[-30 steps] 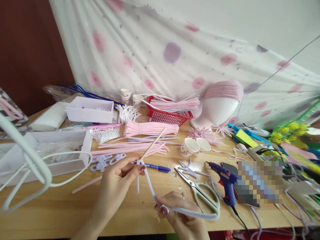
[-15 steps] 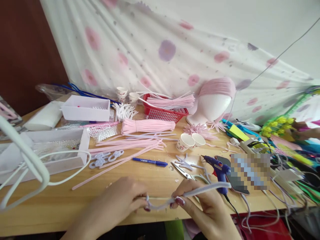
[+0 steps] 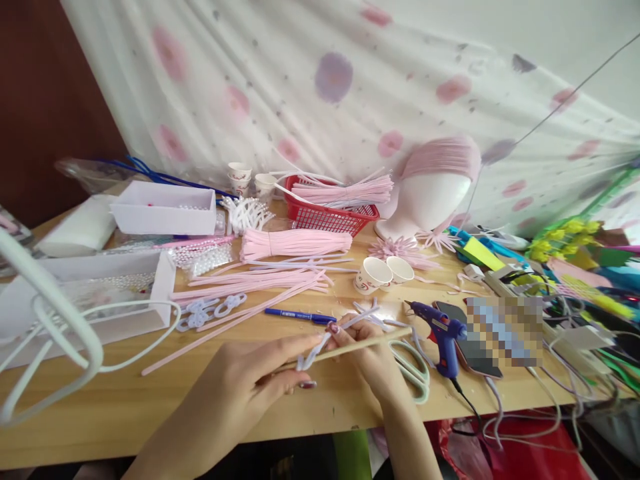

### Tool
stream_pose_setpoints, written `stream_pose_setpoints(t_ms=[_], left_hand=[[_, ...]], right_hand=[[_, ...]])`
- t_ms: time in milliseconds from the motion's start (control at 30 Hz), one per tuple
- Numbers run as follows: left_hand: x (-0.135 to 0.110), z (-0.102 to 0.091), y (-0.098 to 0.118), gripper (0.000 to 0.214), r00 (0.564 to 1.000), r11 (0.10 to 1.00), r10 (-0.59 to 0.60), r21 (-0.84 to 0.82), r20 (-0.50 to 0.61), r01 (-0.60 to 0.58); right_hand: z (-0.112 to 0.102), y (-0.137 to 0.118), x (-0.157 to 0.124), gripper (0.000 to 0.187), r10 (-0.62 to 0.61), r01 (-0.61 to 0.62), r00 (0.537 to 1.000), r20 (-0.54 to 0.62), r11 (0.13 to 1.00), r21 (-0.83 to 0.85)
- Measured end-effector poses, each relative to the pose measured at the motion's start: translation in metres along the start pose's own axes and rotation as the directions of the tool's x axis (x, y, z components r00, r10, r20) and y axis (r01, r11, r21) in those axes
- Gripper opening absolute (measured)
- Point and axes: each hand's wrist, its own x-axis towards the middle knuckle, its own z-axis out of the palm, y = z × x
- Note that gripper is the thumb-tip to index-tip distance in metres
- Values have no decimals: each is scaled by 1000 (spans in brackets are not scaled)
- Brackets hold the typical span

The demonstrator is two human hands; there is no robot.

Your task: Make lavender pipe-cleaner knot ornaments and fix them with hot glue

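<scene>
My left hand [image 3: 260,373] is closed around one end of a thin wooden stick [image 3: 367,343], which slants up to the right over the table's front. A pale lavender pipe cleaner [image 3: 314,353] loops around the stick just past my left fingers. My right hand [image 3: 367,347] pinches this pipe cleaner farther along, its thumb and fingers closed; the stick passes across that hand. Behind my hands lies a blue marker [image 3: 300,315]. Scissors [image 3: 413,373] lie partly hidden by my right hand, with cut lavender pieces near them.
A blue glue gun [image 3: 443,333] and a phone [image 3: 470,347] lie at right, among cables and a power strip. Paper cups [image 3: 373,275], pink pipe cleaner bundles [image 3: 297,245], a red basket [image 3: 325,217] and a foam head [image 3: 425,200] stand behind. White bead boxes [image 3: 163,287] are at left.
My right hand has turned and moved up and away, carrying the pipe cleaner around the stick. The stick now shows clearly, angled upward. The view has shifted slightly.
</scene>
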Motion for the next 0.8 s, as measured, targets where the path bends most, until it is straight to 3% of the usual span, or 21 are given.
stream_pose_setpoints(t_ms=[100,233,367,467,567,700,800], left_hand=[[6,1,1,29,996,999,32,-5,-83,-33],[15,-2,-6,25,965,998,-32,52,-260,47],[19,-4,-19,24,945,969,-35,221,-324,112],[18,-4,-24,22,973,933,-31,342,-231,111],[12,-6,-21,22,998,911,-54,409,-23,58],[3,-11,-7,17,978,955,-69,297,198,7],[-2,-12,4,20,984,990,-102,113,147,85]], right_hand=[[7,7,-8,47,27,-27,999,33,1000,6],[7,8,-23,43,13,-10,999,37,997,-77],[1,-6,-44,32,-138,162,984,110,954,-253],[-3,-26,-55,30,-297,367,926,235,858,-360],[-6,-46,-51,29,-399,466,881,255,822,-326],[-16,-54,-25,34,-420,442,897,136,853,-277],[-19,-43,-5,37,-356,351,934,35,892,-286]])
